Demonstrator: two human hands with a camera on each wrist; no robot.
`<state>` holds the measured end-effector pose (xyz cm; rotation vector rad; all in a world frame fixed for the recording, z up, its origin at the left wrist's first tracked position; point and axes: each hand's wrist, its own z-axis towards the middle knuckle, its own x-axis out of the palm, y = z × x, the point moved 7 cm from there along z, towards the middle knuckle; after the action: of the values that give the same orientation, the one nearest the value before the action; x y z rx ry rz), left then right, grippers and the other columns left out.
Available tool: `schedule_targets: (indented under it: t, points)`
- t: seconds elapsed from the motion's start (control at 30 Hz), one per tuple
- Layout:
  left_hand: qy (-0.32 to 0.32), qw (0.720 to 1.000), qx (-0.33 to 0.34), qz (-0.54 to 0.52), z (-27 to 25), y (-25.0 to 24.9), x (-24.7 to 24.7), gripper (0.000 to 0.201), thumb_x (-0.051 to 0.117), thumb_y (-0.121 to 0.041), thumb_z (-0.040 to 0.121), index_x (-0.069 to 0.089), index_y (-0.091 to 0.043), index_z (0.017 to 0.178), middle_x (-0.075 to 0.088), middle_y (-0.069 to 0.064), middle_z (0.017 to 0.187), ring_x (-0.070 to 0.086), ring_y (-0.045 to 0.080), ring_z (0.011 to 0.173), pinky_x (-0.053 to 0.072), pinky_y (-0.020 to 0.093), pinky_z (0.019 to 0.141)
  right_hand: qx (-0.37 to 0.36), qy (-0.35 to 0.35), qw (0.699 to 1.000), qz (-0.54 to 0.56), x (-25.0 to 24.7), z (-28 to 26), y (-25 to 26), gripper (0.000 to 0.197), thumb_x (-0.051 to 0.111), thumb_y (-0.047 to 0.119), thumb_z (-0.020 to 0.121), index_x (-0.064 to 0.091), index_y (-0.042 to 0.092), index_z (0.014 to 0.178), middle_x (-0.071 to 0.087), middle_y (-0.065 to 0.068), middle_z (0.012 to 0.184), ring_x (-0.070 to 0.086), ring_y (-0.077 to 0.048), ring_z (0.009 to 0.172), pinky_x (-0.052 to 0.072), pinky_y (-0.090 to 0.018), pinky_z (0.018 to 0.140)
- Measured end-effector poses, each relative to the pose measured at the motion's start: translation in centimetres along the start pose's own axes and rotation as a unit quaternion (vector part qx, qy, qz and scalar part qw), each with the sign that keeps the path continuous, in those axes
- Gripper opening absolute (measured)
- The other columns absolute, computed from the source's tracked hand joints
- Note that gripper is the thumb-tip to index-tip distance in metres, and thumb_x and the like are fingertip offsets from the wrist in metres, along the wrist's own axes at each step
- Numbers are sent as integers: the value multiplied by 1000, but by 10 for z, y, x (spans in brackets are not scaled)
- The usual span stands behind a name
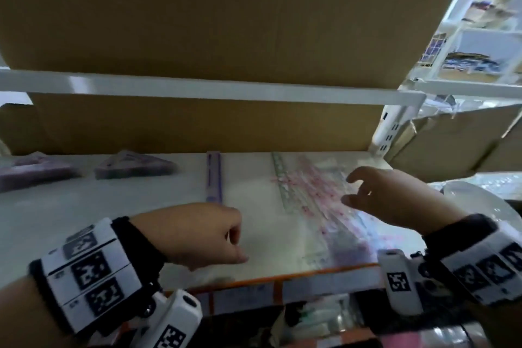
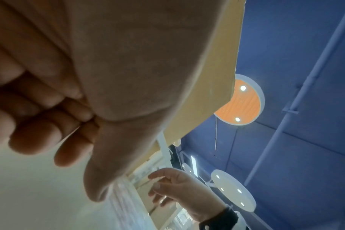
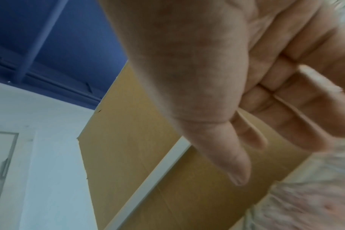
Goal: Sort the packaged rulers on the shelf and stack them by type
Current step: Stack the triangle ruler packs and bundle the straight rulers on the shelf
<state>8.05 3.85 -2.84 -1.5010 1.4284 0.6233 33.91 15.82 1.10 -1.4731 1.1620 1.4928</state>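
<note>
Packaged rulers [image 1: 316, 195] with pink print lie in a loose, blurred heap at the right of the white shelf [image 1: 113, 206], their markings unreadable. The right hand [image 1: 389, 198] hovers over them, fingers spread, grasping nothing. The left hand [image 1: 197, 234] is clenched near the front edge, holding nothing. A purple ruler [image 1: 213, 175] lies apart at the middle; blurred purple set-square packs [image 1: 132, 167] sit back left. Bare shelf lies between them. A cardboard box [image 1: 226, 22] hangs low overhead.

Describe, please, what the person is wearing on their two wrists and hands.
Both hands, the left hand and the right hand, are bare, with no gloves. Each wrist carries a black strap with white blocks printed with black-and-white square markers, and a small white camera unit below it.
</note>
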Motion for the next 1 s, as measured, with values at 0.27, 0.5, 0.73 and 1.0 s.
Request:
schedule_targets:
  t: [0.27, 0.5, 0.73, 1.0]
  points:
    - [-86, 994, 57, 44, 28, -44, 34, 35, 47, -63, 91, 49, -28, 85, 53, -7, 78, 50, 13, 75, 38, 32, 64, 6, -243, 960, 137, 44, -43, -39, 37, 71, 29, 86, 63, 16, 120, 65, -4, 113, 59, -27, 108, 45, -42, 94]
    - [-220, 963, 105, 118, 16, -58, 54, 41, 12, -60, 94, 37, -29, 87, 56, -1, 95, 57, 22, 91, 42, 37, 74, 57, -197, 971, 124, 64, -33, -47, 50, 64, 38, 88, 53, 18, 132, 56, -7, 127, 44, -27, 119, 31, -36, 103]
    - [-220, 967, 99, 78, 11, -53, 54, 36, 13, -59, 93, 33, -31, 84, 54, -3, 94, 56, 17, 92, 39, 35, 72, 74, -142, 982, 99, 67, -28, -45, 53, 57, 51, 88, 53, 22, 132, 53, -4, 131, 43, -25, 122, 32, -36, 103]
    - [-190, 978, 84, 29, 11, -50, 46, 35, 36, -53, 98, 42, -26, 76, 48, -5, 78, 45, 10, 71, 33, 30, 62, 21, -191, 970, 148, 58, -35, -42, 36, 66, 37, 88, 62, 20, 120, 57, 0, 124, 46, -21, 120, 32, -34, 103]
